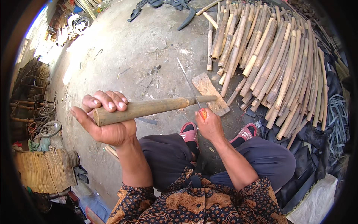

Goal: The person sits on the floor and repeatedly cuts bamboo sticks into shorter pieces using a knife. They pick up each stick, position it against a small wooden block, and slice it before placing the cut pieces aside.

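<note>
My left hand (110, 117) is wrapped around the near end of a bamboo pole (149, 111), thumb below and fingers over the top. The pole points away to the right, and its far end lies over a worn wooden board (207, 87) on the ground. In my right hand (209, 127) is the orange-red handle of a long-bladed knife (188, 80). Its thin blade slants up and to the left, alongside the pole just past a joint. Whether the edge touches the bamboo I cannot tell.
A large heap of cut bamboo poles (276, 63) lies at the right. Beside it are grey-blue strips (337, 123) and a white sack (315, 203). Dark rubber-like scraps (160, 4) lie at the far side. A slatted bamboo bundle (44, 170) stands at the left. My pink sandals (189, 132) flank the work.
</note>
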The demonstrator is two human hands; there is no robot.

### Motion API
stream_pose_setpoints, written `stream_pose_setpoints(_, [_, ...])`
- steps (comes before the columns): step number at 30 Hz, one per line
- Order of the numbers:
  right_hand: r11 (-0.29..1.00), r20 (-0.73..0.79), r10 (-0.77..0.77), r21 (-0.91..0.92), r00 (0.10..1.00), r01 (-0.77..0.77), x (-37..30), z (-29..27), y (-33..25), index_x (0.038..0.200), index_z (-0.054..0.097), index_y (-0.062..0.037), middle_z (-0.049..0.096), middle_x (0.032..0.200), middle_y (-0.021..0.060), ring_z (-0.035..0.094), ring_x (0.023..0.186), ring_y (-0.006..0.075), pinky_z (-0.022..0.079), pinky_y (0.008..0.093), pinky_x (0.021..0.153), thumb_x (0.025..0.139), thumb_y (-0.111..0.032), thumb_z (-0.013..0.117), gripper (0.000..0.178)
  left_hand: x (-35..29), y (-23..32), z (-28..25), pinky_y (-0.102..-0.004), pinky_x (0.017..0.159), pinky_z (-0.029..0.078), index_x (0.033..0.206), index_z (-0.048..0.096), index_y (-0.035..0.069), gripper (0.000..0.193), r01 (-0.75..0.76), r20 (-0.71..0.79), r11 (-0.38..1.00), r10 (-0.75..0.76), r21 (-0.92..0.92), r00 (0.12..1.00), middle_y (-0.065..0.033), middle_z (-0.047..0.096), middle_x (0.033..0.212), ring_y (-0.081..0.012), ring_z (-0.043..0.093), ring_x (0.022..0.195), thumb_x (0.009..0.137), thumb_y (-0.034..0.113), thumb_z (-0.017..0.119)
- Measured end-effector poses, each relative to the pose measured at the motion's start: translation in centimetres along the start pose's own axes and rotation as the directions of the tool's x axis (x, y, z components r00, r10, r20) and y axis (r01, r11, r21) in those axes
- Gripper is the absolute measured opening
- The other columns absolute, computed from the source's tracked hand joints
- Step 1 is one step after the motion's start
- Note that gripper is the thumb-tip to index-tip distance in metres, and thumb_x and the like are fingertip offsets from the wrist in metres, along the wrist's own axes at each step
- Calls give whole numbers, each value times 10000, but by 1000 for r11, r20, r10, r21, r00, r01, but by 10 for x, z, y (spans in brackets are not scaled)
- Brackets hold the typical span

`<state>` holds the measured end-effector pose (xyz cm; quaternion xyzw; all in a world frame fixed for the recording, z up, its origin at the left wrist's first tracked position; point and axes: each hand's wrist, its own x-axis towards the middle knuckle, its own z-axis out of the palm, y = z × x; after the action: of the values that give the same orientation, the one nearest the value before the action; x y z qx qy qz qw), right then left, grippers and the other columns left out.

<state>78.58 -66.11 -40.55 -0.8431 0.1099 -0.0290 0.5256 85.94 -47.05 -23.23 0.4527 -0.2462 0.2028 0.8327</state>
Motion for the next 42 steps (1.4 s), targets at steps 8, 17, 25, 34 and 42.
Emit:
stream_pose_setpoints(8, [999, 4, -29, 45, 1000, 29, -1, -5, -6, 961, 618, -6, 683, 787, 260, 693, 763, 463, 537, 498, 662, 944, -251, 686, 255, -7, 0, 7, -325, 565, 444, 821, 557, 101, 584, -1, -42, 999, -1, -53, 999, -46, 489, 745, -180, 496, 644, 1062, 603, 380])
stream_pose_setpoints(17, [1000, -34, 10, -19, 999, -11, -3, -12, -6, 985, 623, -2, 686, 771, 268, 698, 764, 477, 540, 532, 649, 954, -277, 668, 280, -1, 0, 3, -335, 508, 521, 824, 577, 84, 574, 79, 89, 981, -64, -175, 994, -90, 586, 711, -196, 579, 563, 1119, 481, 284])
stream_pose_setpoints(25, [997, 43, 23, 66, 999, -26, -2, -14, -3, 947, 630, -19, 684, 759, 273, 703, 749, 476, 548, 523, 628, 966, -301, 662, 285, 2, 0, 10, -334, 546, 451, 750, 544, 113, 630, 174, -19, 957, -183, -231, 983, -41, 495, 667, -175, 479, 563, 1115, 543, 263])
stream_pose_setpoints(34, [992, 64, -31, 126, 997, 23, -6, -22, -13, 1006, 635, -15, 684, 775, 273, 691, 762, 479, 541, 532, 645, 961, -279, 662, 269, 3, -4, 10, -310, 453, 448, 889, 555, 107, 539, 64, 59, 988, -56, -139, 997, -64, 524, 634, -173, 498, 483, 1100, 540, 314])
stream_pose_setpoints(42, [994, 12, -106, 36, 994, 105, -11, -31, -22, 936, 618, 1, 680, 769, 277, 686, 777, 484, 528, 544, 662, 963, -266, 650, 269, 8, -7, 11, -315, 452, 469, 877, 552, 118, 477, 77, 23, 992, -75, -103, 997, -60, 522, 612, -177, 504, 463, 1123, 425, 283])
